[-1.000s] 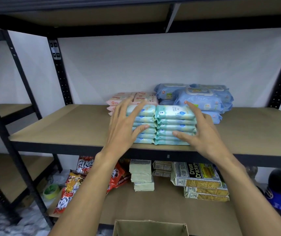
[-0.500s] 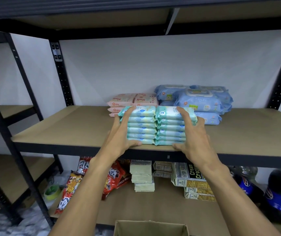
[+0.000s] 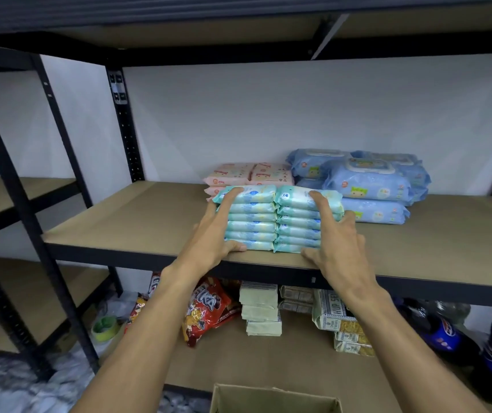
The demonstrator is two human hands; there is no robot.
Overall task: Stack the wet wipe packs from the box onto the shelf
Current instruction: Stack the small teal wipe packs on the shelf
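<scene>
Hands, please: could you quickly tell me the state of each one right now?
Left hand: open, straight fingers pressing the left teal wipe stack.
Right hand: open, straight fingers pressing the right teal wipe stack.

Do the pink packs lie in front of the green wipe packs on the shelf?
No, the pink packs lie behind the green wipe packs, nearer the back wall.

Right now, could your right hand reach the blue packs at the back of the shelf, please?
Probably yes: the right hand presses the teal stack, and the blue packs lie just behind it to the right, nothing blocking.
</scene>
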